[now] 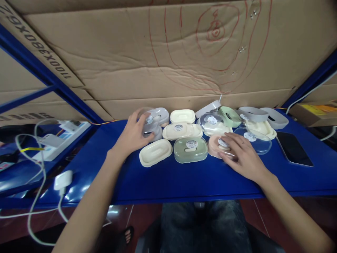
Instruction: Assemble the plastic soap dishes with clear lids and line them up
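Observation:
My left hand point(133, 133) curls its fingers and thumb round a clear lid point(148, 120) with a round sticker, at the left end of a group of soap boxes. A pale grey soap box point(161, 114) lies beside and partly under that lid. My right hand point(243, 153) grips a pink soap box point(214, 145) with a stickered clear cover, partly hidden by the fingers. Between the hands sit a green lidded soap box point(191, 154), a cream soap box base point(155, 153) and a cream lidded one point(171, 131).
More soap box parts stand behind, including a green piece point(230, 116), a grey piece point(275, 118) and a loose clear lid point(259, 142). A phone point(295, 148) lies right on the blue table point(184, 182). Left are a white charger point(63, 180) and a power strip point(68, 138). Cardboard point(118, 52) walls the back.

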Demonstrator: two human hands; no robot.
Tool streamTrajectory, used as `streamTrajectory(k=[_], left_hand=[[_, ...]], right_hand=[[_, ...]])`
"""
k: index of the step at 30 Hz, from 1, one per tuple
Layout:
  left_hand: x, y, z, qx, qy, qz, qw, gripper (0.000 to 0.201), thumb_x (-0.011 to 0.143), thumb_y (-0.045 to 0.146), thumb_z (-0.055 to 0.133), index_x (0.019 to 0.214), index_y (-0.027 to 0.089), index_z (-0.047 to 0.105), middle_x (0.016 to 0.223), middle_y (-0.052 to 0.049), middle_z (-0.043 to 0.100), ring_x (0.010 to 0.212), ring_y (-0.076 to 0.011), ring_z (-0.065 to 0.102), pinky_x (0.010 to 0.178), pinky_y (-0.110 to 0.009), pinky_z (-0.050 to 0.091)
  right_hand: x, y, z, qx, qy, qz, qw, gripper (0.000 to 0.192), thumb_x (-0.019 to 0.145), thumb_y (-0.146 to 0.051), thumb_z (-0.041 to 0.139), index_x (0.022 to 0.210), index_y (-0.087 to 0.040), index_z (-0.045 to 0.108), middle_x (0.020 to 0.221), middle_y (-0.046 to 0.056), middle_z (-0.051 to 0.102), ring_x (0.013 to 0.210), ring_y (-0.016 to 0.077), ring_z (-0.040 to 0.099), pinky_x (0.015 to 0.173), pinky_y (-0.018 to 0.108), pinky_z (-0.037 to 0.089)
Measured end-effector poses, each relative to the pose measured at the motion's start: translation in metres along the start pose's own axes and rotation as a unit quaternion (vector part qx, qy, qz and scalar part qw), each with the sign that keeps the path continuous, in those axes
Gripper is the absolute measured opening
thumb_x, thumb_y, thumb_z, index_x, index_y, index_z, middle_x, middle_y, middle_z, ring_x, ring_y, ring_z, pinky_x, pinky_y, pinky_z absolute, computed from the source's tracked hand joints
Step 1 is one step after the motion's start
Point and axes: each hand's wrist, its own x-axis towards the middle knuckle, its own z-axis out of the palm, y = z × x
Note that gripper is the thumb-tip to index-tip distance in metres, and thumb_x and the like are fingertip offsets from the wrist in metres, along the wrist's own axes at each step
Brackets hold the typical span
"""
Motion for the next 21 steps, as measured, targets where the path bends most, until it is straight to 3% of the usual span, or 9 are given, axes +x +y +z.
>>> streamTrajectory(k=[4,9,16,21], left_hand=[[-0.019,-0.011,0.002,-0.012,-0.038,0.030,0.999,0.075,0.092,0.039,0.070,0.162,0.025,0.047,0.179,-0.018,0.034,0.167,-0.0450,0.037,0.138,-0.064,0.037],[-0.032,-0.016,0.005,-0.011,-0.045,0.039,0.998,0.075,0.095,0.040,0.071,0.164,0.026,0.045,0.181,-0.018,0.032,0.167,-0.0455,0.038,0.136,-0.066,0.038],[-0.040,-0.014,0.003,-0.024,-0.067,0.045,0.996,0.076,0.095,0.039,0.068,0.165,0.025,0.044,0.182,-0.019,0.033,0.167,-0.0441,0.038,0.135,-0.067,0.040],[-0.040,-0.018,0.006,-0.022,-0.082,0.056,0.995,0.077,0.094,0.037,0.063,0.166,0.022,0.043,0.184,-0.019,0.033,0.171,-0.0439,0.034,0.138,-0.068,0.032]], right_hand=[[0.000,0.000,0.001,-0.006,0.003,0.002,1.000,0.059,0.108,-0.044,0.069,0.162,-0.027,0.052,0.160,0.019,0.063,0.149,0.0444,0.060,0.120,0.069,0.052],[0.000,0.000,0.000,-0.009,0.002,0.001,1.000,0.058,0.108,-0.043,0.068,0.160,-0.025,0.052,0.159,0.020,0.063,0.148,0.0438,0.061,0.122,0.069,0.051],[0.000,-0.001,0.000,-0.009,0.003,0.002,1.000,0.057,0.108,-0.043,0.068,0.161,-0.027,0.053,0.159,0.019,0.063,0.147,0.0442,0.061,0.120,0.069,0.052],[0.001,-0.001,0.000,-0.011,0.004,0.000,1.000,0.058,0.108,-0.043,0.067,0.162,-0.027,0.052,0.159,0.019,0.063,0.147,0.0436,0.061,0.121,0.068,0.051]])
